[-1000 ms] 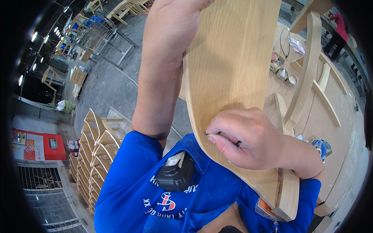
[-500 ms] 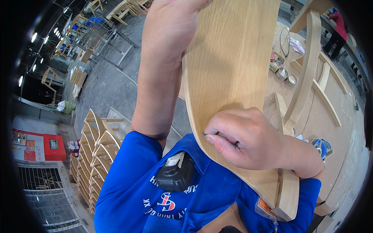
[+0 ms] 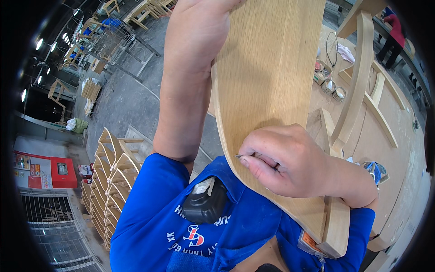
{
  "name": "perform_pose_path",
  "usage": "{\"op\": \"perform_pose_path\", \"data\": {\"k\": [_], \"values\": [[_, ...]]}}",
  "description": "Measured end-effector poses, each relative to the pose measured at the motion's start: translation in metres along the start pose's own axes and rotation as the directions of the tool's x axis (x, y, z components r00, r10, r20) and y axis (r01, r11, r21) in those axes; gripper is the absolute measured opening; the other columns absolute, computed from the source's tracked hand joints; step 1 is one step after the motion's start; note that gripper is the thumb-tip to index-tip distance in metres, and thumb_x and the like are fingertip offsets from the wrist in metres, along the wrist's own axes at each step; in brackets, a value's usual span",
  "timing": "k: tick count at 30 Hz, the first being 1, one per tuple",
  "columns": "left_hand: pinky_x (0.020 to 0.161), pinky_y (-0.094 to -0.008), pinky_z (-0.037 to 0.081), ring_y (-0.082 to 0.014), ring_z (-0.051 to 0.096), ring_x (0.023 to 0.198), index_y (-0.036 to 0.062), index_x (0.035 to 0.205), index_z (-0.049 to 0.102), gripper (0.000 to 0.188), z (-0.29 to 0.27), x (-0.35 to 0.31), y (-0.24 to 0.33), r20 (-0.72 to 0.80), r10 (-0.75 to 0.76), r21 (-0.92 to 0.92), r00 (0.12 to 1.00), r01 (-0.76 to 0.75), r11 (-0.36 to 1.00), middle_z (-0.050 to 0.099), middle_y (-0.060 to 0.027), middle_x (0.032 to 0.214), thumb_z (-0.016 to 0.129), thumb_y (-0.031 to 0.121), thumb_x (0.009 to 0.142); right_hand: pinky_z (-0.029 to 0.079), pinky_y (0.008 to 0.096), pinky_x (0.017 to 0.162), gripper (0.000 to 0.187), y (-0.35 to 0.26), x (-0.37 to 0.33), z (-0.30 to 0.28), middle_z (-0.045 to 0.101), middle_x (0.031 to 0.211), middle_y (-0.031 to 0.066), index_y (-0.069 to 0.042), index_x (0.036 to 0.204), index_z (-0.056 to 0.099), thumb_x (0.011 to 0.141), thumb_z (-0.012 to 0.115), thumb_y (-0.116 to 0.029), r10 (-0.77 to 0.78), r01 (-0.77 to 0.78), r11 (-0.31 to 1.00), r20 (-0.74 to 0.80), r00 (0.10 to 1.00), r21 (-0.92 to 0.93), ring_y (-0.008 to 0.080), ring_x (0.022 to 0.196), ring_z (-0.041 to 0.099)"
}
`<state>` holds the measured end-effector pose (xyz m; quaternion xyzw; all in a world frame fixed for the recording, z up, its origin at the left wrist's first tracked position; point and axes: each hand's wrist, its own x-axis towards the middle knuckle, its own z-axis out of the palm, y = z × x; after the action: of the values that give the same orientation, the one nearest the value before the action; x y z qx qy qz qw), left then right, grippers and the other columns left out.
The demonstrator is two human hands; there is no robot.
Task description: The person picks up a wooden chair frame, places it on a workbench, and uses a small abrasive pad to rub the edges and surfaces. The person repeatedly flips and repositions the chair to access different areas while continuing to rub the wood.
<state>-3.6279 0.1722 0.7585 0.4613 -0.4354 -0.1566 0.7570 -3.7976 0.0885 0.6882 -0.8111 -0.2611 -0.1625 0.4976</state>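
Observation:
A curved pale wooden panel (image 3: 267, 77), part of a wooden chair frame, lies across my front and runs up past the top edge. My right hand (image 3: 285, 161) rests on its lower part, the fingers closed in a pinch. From between thumb and forefinger pokes the dark tip of a small thin metal piece (image 3: 238, 156), touching or just above the wood near the panel's left edge; the rest is hidden in my fist. My left hand (image 3: 204, 22) is at the panel's upper left edge, its fingers out of frame. Right of the panel rises a curved wooden leg (image 3: 358, 81).
The worktable (image 3: 385, 181) on the right carries open tins (image 3: 333, 88), a white cloth (image 3: 345, 53) and loose wooden parts (image 3: 380, 118). Stacked curved frames (image 3: 111, 181) stand at left. A black plastic casing (image 3: 206, 201) sits in my shirt's pocket. A person in red (image 3: 395, 34) stands far right.
Almost nothing differs. The panel and my left arm have shifted very slightly left; my right hand keeps the same pinch at the same spot.

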Motion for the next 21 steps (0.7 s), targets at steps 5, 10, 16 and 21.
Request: {"op": "perform_pose_path", "data": {"k": [5, 10, 16, 21], "values": [[0.098, -0.0323, 0.054, -0.0215, 0.066, 0.116, -0.0055, 0.146, 0.047, 0.046, -0.0041, 0.0005, 0.0003, 0.037, -0.005, -0.064, 0.999, 0.007, 0.998, 0.064, -0.0177, 0.132, 0.049, 0.003, 0.101, 0.042, 0.0330, 0.050, 0.007, 0.0004, 0.0011, -0.0001, 0.059, 0.071, 0.0079, -0.003, 0.092, 0.066, 0.086, 0.070, 0.000, -0.002, 0.002, 1.000, 0.000, 1.000, 0.006, 0.0200, 0.054, 0.055], [0.099, -0.0323, 0.054, -0.0211, 0.066, 0.117, -0.0053, 0.145, 0.048, 0.045, -0.0039, -0.0008, 0.0016, 0.025, -0.008, -0.008, 1.000, 0.008, 1.000, 0.064, -0.0174, 0.132, 0.050, 0.003, 0.101, 0.042, 0.0334, 0.050, 0.007, 0.0003, 0.0020, 0.0004, 0.059, 0.070, 0.0081, -0.003, 0.092, 0.066, 0.086, 0.069, 0.000, 0.005, -0.005, 1.000, 0.001, 1.000, 0.015, 0.0202, 0.054, 0.054], [0.099, -0.0321, 0.053, -0.0205, 0.066, 0.116, -0.0050, 0.145, 0.049, 0.045, 0.0012, 0.0001, -0.0025, -0.060, 0.014, 0.053, 0.998, -0.011, 0.999, 0.065, -0.0168, 0.132, 0.050, 0.004, 0.101, 0.042, 0.0334, 0.050, 0.007, 0.0005, 0.0021, 0.0005, 0.058, 0.070, 0.0078, -0.003, 0.092, 0.065, 0.086, 0.069, 0.000, 0.014, -0.014, 0.999, 0.009, 1.000, 0.029, 0.0200, 0.054, 0.054], [0.101, -0.0322, 0.052, -0.0205, 0.065, 0.118, -0.0049, 0.146, 0.048, 0.046, -0.0021, -0.0076, 0.0003, -0.011, -0.012, 0.000, 1.000, 0.012, 1.000, 0.064, -0.0167, 0.133, 0.050, 0.004, 0.101, 0.042, 0.0332, 0.050, 0.006, -0.0062, -0.0046, 0.0046, 0.058, 0.070, 0.0078, -0.003, 0.091, 0.065, 0.087, 0.069, 0.000, 0.028, -0.028, 0.999, 0.007, 1.000, 0.030, 0.0199, 0.054, 0.054]]}}
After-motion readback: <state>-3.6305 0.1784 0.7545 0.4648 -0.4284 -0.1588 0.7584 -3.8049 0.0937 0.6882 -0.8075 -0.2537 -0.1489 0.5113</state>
